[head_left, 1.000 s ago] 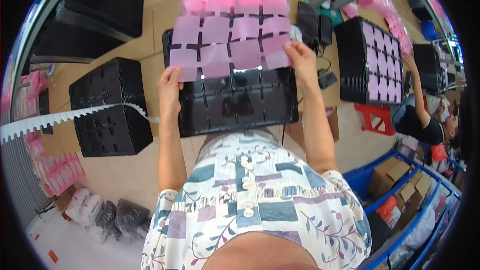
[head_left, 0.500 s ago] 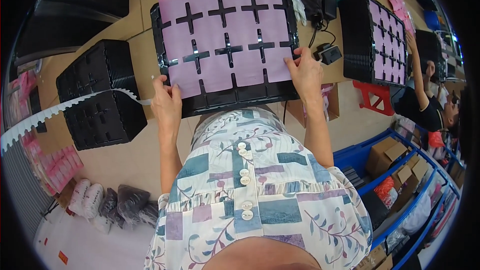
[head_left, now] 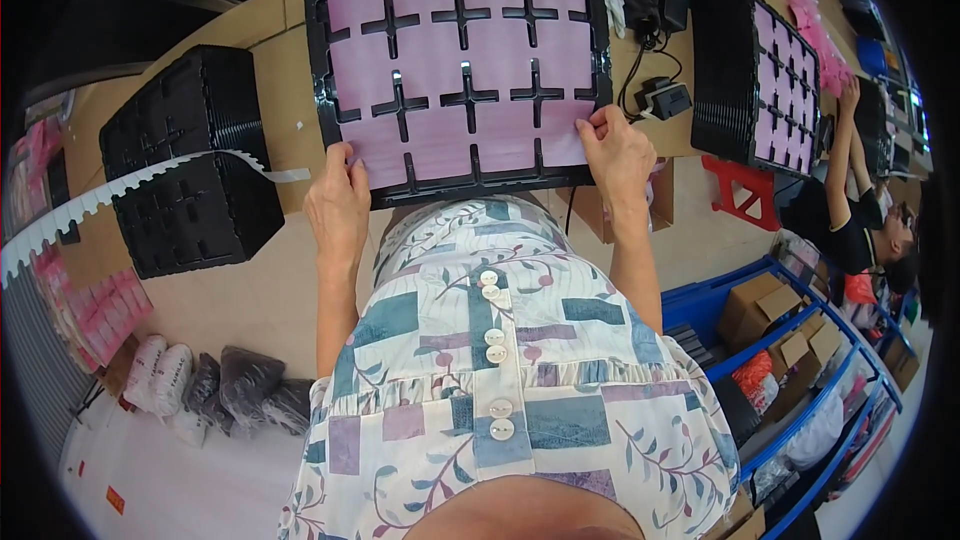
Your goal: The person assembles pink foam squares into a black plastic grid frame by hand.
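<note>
Moved within the last second: the lilac sheet (head_left: 430, 62), then raised over the far half of the black tray (head_left: 318, 50), now lies spread across nearly all of it.

Layout, largest item first:

- Tabletop (head_left: 285, 70): tan surface beneath the work.
- Left stack (head_left: 190, 205): nested black trays, well apart from my tray.
- Right stack (head_left: 725, 80): nested black trays, lilac material across the top one.
- Black tray: directly before me, its near edge close to my shirt (head_left: 500, 340).
- Lilac sheet: on the black tray, plus-shaped openings showing black; a dark strip of tray remains exposed along the near side.
- Left grip (head_left: 337, 205): at the near-left corner of the sheet, thumb and forefinger narrowly spaced. I cannot tell whether they pinch it.
- Right grip (head_left: 618, 162): at the near-right corner, thumb against the sheet, forefinger close by. A pinch cannot be confirmed.

Progress, as I judge it: spreading is essentially complete, and the openings appear aligned with the tray's grid. Outstanding: final adjustment of the near edge and release of both corners. Full seating cannot be verified.
</note>
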Demonstrator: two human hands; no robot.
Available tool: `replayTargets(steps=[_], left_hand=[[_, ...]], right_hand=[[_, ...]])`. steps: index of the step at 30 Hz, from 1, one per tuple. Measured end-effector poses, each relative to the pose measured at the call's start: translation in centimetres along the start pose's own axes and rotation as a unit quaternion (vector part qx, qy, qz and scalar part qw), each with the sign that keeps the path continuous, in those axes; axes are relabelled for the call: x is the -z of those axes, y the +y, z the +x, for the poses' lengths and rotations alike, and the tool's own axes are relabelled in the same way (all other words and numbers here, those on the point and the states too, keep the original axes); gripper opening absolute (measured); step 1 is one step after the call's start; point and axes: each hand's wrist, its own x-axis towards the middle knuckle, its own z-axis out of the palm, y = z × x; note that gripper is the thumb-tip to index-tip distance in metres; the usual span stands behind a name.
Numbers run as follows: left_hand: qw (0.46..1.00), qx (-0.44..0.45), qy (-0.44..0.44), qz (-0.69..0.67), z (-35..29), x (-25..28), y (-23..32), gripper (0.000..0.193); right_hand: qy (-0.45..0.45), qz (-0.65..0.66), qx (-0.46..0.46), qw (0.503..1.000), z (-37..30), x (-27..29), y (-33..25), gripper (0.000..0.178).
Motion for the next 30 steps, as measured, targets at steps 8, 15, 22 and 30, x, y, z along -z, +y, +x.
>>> replayTargets(steps=[8, 15, 22, 30], left_hand=[[0.999, -0.041, 0.024, -0.018, -0.3, -0.1, 0.2, 0.007], [0.996, -0.062, 0.059, -0.018, -0.9, -0.7, -0.5, 0.008], [0.996, -0.071, 0.06, -0.019, -0.8, -0.8, -0.2, 0.007], [0.997, -0.065, 0.051, 0.01, -1.1, -0.9, -0.4, 0.008]], right_hand=[[0.028, 0.09, -0.001, 0.996, -0.5, -0.3, 0.8, 0.016], [0.027, 0.113, -0.001, 0.993, -0.7, -0.6, 0.9, 0.016], [0.046, 0.091, 0.013, 0.995, -0.9, -0.6, 1.0, 0.015], [0.061, 0.08, 0.038, 0.994, -1.0, -1.5, 1.0, 0.012]])
